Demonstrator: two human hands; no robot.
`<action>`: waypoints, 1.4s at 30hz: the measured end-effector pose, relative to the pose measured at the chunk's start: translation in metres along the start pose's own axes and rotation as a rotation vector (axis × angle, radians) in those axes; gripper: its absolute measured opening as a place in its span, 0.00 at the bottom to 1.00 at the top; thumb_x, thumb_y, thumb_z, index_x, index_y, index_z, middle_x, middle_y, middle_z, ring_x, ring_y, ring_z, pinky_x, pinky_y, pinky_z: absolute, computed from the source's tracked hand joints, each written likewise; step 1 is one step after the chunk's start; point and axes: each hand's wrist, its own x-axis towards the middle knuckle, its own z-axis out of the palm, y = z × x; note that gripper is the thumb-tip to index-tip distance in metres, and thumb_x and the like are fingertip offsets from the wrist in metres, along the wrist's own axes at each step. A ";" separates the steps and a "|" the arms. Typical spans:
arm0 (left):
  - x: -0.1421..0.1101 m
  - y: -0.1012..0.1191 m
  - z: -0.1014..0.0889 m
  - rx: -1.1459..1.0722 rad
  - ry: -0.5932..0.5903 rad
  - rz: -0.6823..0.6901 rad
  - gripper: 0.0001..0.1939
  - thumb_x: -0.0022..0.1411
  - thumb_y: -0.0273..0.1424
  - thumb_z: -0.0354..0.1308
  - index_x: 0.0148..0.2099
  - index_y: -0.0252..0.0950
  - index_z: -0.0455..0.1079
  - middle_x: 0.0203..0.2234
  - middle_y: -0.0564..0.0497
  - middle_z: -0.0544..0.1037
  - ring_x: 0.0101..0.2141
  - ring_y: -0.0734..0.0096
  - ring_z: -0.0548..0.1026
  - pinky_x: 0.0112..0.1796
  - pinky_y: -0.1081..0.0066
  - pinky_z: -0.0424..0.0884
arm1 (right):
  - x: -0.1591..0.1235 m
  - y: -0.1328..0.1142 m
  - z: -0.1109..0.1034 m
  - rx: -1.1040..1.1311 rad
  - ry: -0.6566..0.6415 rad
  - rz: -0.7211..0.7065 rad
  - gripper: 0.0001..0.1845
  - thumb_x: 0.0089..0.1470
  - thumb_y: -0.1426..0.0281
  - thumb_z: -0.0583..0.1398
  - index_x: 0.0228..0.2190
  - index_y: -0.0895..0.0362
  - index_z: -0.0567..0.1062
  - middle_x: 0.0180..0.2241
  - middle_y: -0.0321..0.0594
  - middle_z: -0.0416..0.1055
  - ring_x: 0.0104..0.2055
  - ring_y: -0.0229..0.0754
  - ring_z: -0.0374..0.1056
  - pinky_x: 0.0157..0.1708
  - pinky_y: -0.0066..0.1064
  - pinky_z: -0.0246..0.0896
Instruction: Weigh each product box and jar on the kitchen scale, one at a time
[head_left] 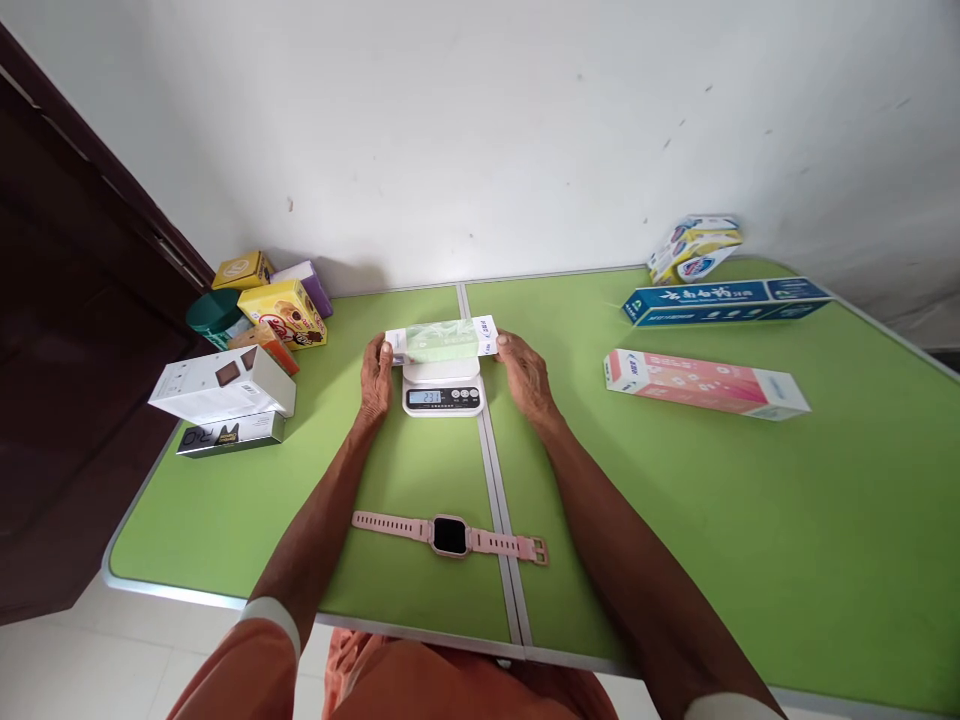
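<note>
A white and green box (pixel 442 341) lies across a small white kitchen scale (pixel 443 391) in the middle of the green table (pixel 675 500). The scale's display is lit. My left hand (pixel 376 377) grips the box's left end with thumb on top. My right hand (pixel 524 375) holds the box's right end the same way. Both forearms reach across the table from the near edge.
A pink smartwatch (pixel 450 535) lies flat near the front edge. Several boxes and a green tin (pixel 214 312) are piled at the left. A pink box (pixel 705 383), a blue box (pixel 724 300) and a small carton (pixel 694 247) lie at the right. A wall closes the far side.
</note>
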 end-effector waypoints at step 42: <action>-0.009 0.004 0.001 0.028 -0.089 0.041 0.57 0.64 0.68 0.59 0.80 0.37 0.48 0.72 0.28 0.65 0.65 0.41 0.73 0.63 0.46 0.73 | 0.001 0.006 0.004 -0.032 -0.028 -0.073 0.45 0.64 0.29 0.52 0.56 0.50 0.83 0.60 0.52 0.80 0.62 0.61 0.75 0.63 0.57 0.73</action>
